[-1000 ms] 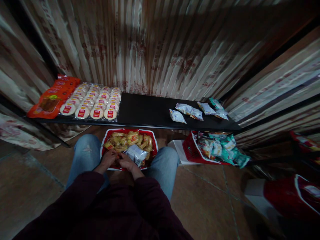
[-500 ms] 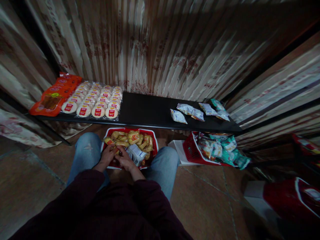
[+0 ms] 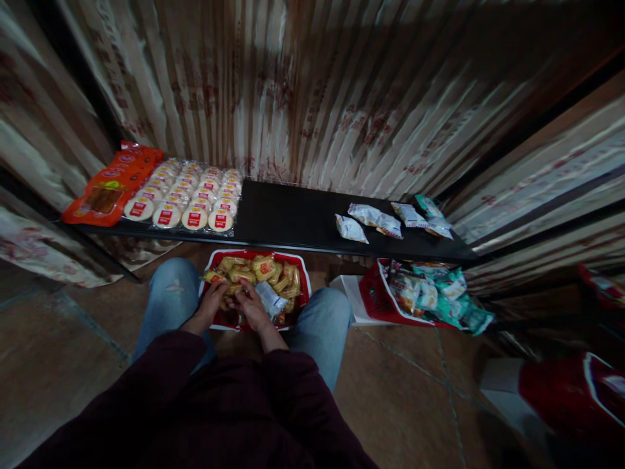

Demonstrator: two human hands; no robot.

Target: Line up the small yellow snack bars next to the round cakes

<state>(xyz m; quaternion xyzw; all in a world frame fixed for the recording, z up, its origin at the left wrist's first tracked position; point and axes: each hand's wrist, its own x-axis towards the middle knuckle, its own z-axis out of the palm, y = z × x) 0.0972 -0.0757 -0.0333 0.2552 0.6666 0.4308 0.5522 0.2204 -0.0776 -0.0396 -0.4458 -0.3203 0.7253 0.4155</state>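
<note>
A red basket (image 3: pixel 306 286) with a white rim stands between my knees, filled with yellow wrapped snacks (image 3: pixel 280 279). My left hand (image 3: pixel 213 303) is in its near left part, fingers curled against the packets; what they grip is hidden. My right hand (image 3: pixel 250 306) is just right of it, fingers bent and apart over the snacks, with a small gap between the two hands. Close beside the right hand, a silvery-white packet (image 3: pixel 270 299) lies on top of the snacks.
A low black shelf (image 3: pixel 288 212) runs behind the basket. On it are an orange bag (image 3: pixel 110 185), rows of round wrapped cakes (image 3: pixel 195 218) and several white packets (image 3: pixel 351 228). Another red basket (image 3: pixel 374 296) with green and clear packets stands right; a red container (image 3: pixel 551 391) is farther right.
My hands have moved slightly apart over the snacks; they were nearly touching around a small item before. The whole view has shifted a little.
</note>
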